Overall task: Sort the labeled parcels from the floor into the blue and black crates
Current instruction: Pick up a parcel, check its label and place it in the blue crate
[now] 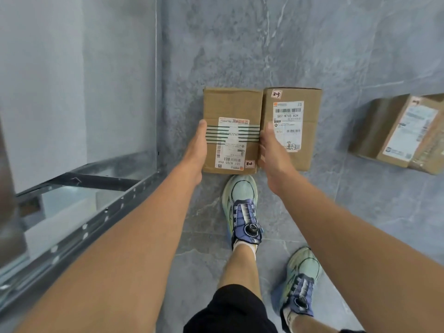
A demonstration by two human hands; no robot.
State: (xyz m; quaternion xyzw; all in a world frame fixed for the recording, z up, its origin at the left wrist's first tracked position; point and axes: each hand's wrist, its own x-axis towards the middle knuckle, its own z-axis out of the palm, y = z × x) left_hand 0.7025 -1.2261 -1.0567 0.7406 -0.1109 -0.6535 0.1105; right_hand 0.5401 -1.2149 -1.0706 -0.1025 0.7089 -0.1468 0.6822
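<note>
Head view, looking down. Nearest, two shoes [242,200] on grey floor [336,56], with a metal rack [96,212] to the left.

Next out, left hand [195,150] and right hand [271,152] clamped on opposite long sides of one parcel [230,104], thumbs on top, fingers hidden beneath. Both hands equally near, so likely a two-handed lift. Long axis pointing straight away from the body, between the hands. Near edge over the front shoe's toe; impossible to tell whether resting on the floor or raised a little.

Brown cardboard, white shipping label reading upside down, dark striped tape across the middle, small tag marked 2-1 at the near right corner.

Touching its right side, a second parcel [295,94], tagged 2-3. Farther right and well apart, a blurred third parcel [396,131]. No crates in sight.
</note>
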